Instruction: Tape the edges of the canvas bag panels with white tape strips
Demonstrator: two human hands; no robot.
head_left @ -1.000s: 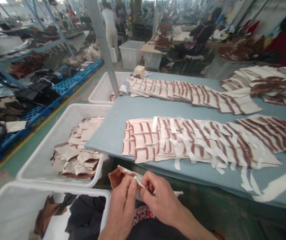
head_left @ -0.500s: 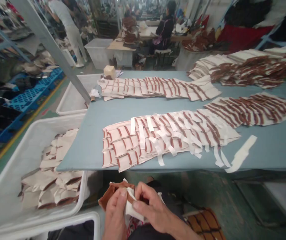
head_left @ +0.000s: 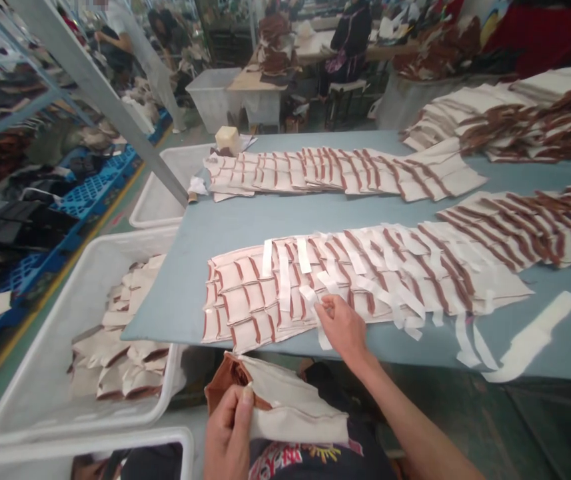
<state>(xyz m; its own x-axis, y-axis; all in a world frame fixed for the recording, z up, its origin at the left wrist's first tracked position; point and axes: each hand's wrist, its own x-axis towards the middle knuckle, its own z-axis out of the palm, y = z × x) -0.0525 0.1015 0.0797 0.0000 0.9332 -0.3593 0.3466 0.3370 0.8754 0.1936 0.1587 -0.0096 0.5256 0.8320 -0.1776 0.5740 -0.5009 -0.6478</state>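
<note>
My left hand (head_left: 228, 430) grips a cream and brown fabric piece (head_left: 285, 407) in my lap, thumb on top of its left end. My right hand (head_left: 342, 325) reaches up to the table's front edge, its fingers pinched on a white paper strip (head_left: 323, 331) lying over a row of overlapping cream pieces with brown stripes (head_left: 365, 280). Many more loose white strips lie across that row.
The blue-grey table (head_left: 245, 223) carries more rows of striped pieces (head_left: 340, 173) and stacks at the right (head_left: 515, 123). White bins (head_left: 40, 393) with cream pieces stand at my left. A slanted grey post (head_left: 100, 93) rises beside the table. People work farther back.
My right hand left the fabric piece in my lap and reached up to the strips on the table. The left hand keeps holding the piece, which now lies unfolded.
</note>
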